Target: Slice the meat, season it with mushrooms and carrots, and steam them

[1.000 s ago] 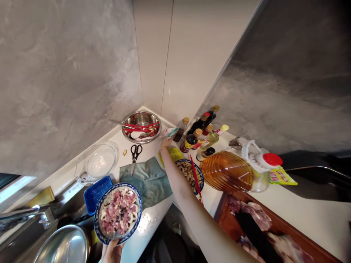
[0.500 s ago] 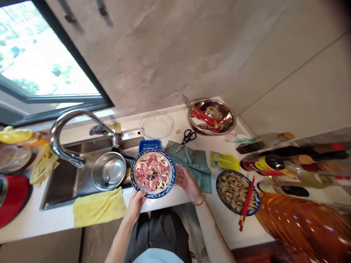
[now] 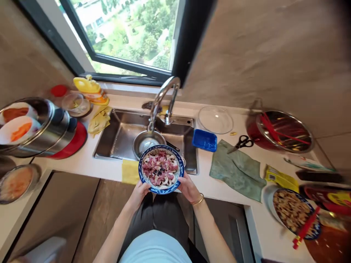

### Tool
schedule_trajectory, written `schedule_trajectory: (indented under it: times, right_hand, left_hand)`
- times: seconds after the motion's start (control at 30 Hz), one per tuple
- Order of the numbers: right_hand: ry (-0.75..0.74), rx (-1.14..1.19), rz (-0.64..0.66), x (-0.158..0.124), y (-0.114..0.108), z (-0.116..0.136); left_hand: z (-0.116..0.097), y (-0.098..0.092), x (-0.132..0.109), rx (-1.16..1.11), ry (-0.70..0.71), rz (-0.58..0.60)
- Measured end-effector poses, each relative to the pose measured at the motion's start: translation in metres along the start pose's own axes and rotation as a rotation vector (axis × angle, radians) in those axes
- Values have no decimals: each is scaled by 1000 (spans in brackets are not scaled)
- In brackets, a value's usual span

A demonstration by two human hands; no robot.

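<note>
A blue-rimmed plate [image 3: 142, 166] is held between my two hands, in front of the sink [image 3: 109, 146]. Pink raw meat slices, pale mushroom slices and some dark bits [image 3: 160, 170] cover it. My left hand [image 3: 138, 195] grips the rim at the lower left, its thumb on top. On the lower right of the rim, my right hand [image 3: 189, 187] has closed, fingers partly hidden below the plate. Behind the plate, a steel pot [image 3: 141, 140] sits in the sink under the curved faucet [image 3: 164, 91]. A yellow cloth [image 3: 130, 171] hangs over the sink's front edge.
To the right lie a blue tray [image 3: 204, 140], scissors [image 3: 241, 143], a green cloth [image 3: 236, 168] and a bowl of cooked pieces [image 3: 292, 210] with red chopsticks [image 3: 305, 228]. A steel steamer [image 3: 59, 135] stands left, and an open window [image 3: 131, 36] is behind the sink.
My view has swung left toward the sink and window. My right hand, open beside the plate before, now holds its right rim. The left hand has kept its grip.
</note>
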State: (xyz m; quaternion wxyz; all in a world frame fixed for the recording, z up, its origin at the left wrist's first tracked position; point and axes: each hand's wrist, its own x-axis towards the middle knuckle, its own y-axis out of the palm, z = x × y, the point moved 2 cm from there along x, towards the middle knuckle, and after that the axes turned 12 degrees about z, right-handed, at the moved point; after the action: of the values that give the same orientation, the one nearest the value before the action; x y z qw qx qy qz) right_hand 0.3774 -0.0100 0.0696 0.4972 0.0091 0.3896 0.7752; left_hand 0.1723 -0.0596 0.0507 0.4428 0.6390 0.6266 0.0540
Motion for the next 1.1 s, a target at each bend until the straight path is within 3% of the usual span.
schedule_trajectory:
  times: [0.13,0.27,0.57,0.8,1.0,1.1]
  right_hand:
    - [23,-18,-5,33,52,-29]
    - [84,-56,7,55,88,-42]
    - [338,-451,167,110,138,-26]
    - [393,-550,294,159,210,-35]
    - [348,-569,185,193,271,-63]
    - [343,-507,123,209,303,-92]
  left_hand:
    - [-32,-49,-22,-22,12,-34]
    - [-56,-81,-37,-18,37,-45]
    - [-94,-117,-60,-60,277,-93]
    - [-118,-157,-94,-125,360,-199]
    - [-194,-212,-126,-9,560,-76]
    - [-230,-261,-153,45,485,37]
